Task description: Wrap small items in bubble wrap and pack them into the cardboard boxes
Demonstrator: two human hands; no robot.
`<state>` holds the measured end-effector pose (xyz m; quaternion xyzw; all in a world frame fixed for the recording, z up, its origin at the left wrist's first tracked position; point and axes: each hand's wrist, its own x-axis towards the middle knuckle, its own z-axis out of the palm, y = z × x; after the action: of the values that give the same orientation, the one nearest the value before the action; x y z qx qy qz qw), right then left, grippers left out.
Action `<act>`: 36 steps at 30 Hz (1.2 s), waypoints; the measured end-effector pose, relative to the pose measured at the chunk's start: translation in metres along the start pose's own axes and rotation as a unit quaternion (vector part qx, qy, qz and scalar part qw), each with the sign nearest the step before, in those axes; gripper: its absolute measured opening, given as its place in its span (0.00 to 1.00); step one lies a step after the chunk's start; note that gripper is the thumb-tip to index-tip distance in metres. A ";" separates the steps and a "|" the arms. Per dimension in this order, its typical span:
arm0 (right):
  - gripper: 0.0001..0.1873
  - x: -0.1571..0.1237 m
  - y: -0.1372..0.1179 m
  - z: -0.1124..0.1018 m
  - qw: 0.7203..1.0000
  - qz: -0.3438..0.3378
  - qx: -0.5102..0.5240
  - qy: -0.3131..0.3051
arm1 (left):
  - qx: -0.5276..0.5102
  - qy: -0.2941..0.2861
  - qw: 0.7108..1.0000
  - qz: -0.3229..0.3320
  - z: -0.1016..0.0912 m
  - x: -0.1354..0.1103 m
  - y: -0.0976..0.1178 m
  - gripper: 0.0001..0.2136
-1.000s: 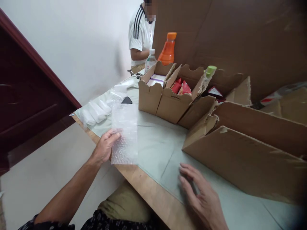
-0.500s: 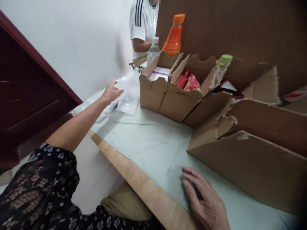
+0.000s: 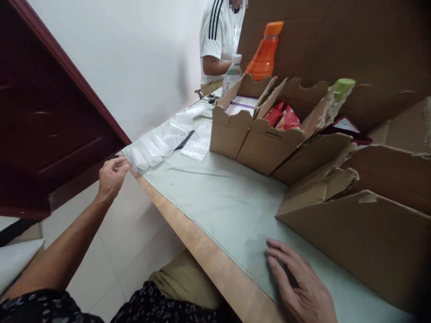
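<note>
My left hand (image 3: pixel 112 176) is at the table's left corner, fingers curled and drawn together at the edge of a clear plastic bag (image 3: pixel 138 158). It seems to pinch that edge, though the fingertips are small in view. Beside the bag lie more clear plastic pieces and a sheet of bubble wrap (image 3: pixel 198 141), with a dark strip (image 3: pixel 185 140) between. My right hand (image 3: pixel 301 285) rests on the pale green table cover (image 3: pixel 215 188), fingers stretched out and holding nothing.
Cardboard bins (image 3: pixel 256 141) line the table's right side, holding purple-edged boxes (image 3: pixel 239 105) and red packets (image 3: pixel 282 117). Behind them stand an orange bottle (image 3: pixel 262 56) and a clear bottle (image 3: pixel 231 76). Another person (image 3: pixel 215 49) stands at the far end. A dark red door (image 3: pixel 50 107) is left.
My left hand has drawn back from above the plastic pieces to the table's left corner, and its fingers have curled in. My right hand stays on the table. The view has shifted left.
</note>
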<state>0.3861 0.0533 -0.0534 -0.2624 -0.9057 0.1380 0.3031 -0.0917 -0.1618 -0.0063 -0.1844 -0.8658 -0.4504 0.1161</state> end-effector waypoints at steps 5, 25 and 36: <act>0.16 0.000 0.000 0.002 1.000 0.002 -0.006 -0.002 | 0.011 -0.033 0.999 0.014 0.012 -0.013 -0.016 0.30; 0.14 -0.002 0.001 0.005 1.000 -0.021 0.011 0.014 | -0.178 0.057 0.977 -0.103 0.025 0.023 0.003 0.16; 0.14 0.002 -0.004 -0.008 0.999 0.022 0.046 0.010 | -0.406 -0.065 0.904 -0.118 -0.016 -0.065 0.068 0.12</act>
<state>0.3883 0.0515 -0.0446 -0.2691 -0.8893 0.1832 0.3212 -0.0038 -0.1529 0.0295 -0.1406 -0.6288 -0.7606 -0.0796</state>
